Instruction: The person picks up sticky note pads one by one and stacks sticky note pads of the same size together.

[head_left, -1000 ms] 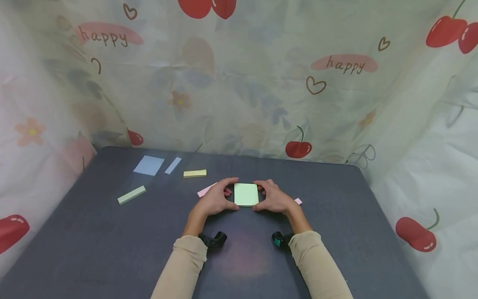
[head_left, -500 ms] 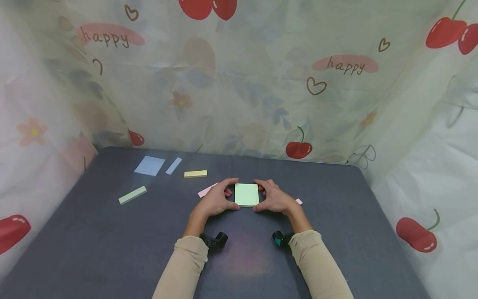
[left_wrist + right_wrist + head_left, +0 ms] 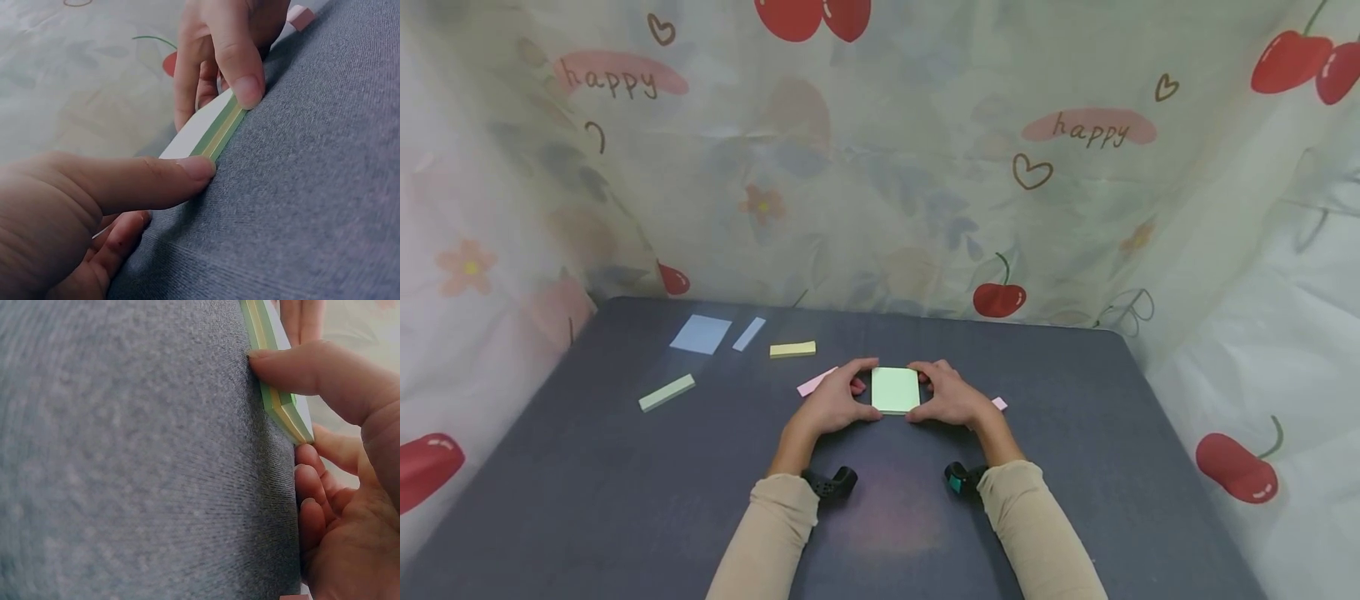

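As the left hand [image 3: 837,400] and right hand [image 3: 953,397], half-closed, pinched the green pad [image 3: 895,390] front to back, even pressure seemed best for flush layers [image 3: 220,132]

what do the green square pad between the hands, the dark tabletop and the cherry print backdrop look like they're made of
Green pad: probably matte paper, since its edge shows layered bands of green and yellow.
Dark tabletop: seemingly a dull woven fabric, going by its fine ribbed grain in the wrist views.
Backdrop: smooth-looking coated cloth or thin plastic, perhaps; its creases fit either.
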Available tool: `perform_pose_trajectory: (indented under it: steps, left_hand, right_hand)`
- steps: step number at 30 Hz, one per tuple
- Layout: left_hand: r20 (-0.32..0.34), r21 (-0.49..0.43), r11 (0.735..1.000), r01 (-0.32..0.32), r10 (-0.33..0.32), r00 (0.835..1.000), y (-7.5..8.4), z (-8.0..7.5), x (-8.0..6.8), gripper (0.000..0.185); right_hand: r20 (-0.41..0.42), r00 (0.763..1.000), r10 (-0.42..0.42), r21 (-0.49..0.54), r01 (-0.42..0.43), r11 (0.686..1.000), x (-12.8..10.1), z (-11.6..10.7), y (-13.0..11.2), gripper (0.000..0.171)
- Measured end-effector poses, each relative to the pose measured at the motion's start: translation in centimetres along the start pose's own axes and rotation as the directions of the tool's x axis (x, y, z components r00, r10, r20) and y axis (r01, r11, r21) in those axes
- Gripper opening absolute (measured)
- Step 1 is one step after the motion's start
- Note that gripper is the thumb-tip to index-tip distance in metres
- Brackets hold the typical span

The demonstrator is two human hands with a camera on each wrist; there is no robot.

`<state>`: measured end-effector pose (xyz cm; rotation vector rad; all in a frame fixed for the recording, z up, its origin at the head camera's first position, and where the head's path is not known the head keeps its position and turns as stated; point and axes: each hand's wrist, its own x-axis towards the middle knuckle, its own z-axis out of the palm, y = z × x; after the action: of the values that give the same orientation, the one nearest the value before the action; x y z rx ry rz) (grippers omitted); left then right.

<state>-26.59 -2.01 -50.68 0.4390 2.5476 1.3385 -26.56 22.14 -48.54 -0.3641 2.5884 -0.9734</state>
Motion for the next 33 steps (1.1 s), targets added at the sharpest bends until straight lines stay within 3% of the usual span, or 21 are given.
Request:
perform_pose_trajectory:
  steps: [8,14,20,25,31,33]
  left_hand:
    - [0.026,0.018,0.999,-0.036,0.036,0.999,0.1,-0.2,-0.1,0.086]
    - [0.069,0.08,0.993,-0.085,0.08,0.994,0.9,-0.6,-0.3,0.086]
    - [0.013,0.211,0.968,-0.134,0.135,0.991,1.8,-1.1,-0.7,0.073]
    - [-0.061,0.42,0.895,-0.151,0.194,0.979,2.0,-1.9,-1.0,0.072]
    - [-0.09,0.649,0.749,-0.133,0.25,0.964,1.0,-3.1,-0.7,0.084]
    - [-0.093,0.696,0.71,-0.11,0.241,0.966,0.3,-3.6,-0.5,0.089]
  right_hand:
    - [-0.006,1.0,-0.008,-0.018,0.008,1.0,0.2,0.2,-0.1,0.077]
    - [-0.006,1.0,-0.001,-0.021,0.001,1.0,0.0,0.2,0.0,0.08]
    - [-0.013,1.0,-0.014,-0.033,0.013,0.999,0.2,0.2,0.1,0.081]
    - [-0.012,1.0,-0.012,-0.032,0.012,0.999,0.3,0.3,0.1,0.08]
    - [-0.017,1.0,-0.005,-0.025,0.005,1.0,0.2,0.3,-0.2,0.079]
    - [-0.021,1.0,0.002,-0.024,-0.002,1.0,0.1,0.2,-0.3,0.079]
